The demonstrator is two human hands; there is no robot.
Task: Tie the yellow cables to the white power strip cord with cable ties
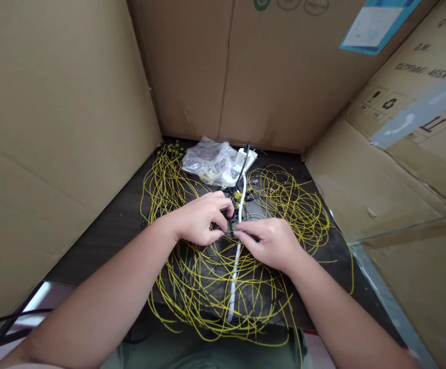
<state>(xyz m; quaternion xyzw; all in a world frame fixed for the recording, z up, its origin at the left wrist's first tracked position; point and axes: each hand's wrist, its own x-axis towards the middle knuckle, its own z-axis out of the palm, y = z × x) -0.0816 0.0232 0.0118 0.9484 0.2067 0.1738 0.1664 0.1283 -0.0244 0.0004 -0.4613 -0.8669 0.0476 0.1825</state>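
The yellow wires (317,220) should handle as light, springy and easily tangled; take hold near an end, with fingertips only. They lie in loose coils to both sides of my hands and on the near side. My left hand (203,218) has curled fingers; my right hand (273,241) holds thumb and forefinger close together at the white cable (235,274). I cannot tell what, if anything, either pinches.

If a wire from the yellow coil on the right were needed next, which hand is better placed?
Right, probably: the right hand is nearer the yellow coil, while the left hand sits farther off, across the white cable.
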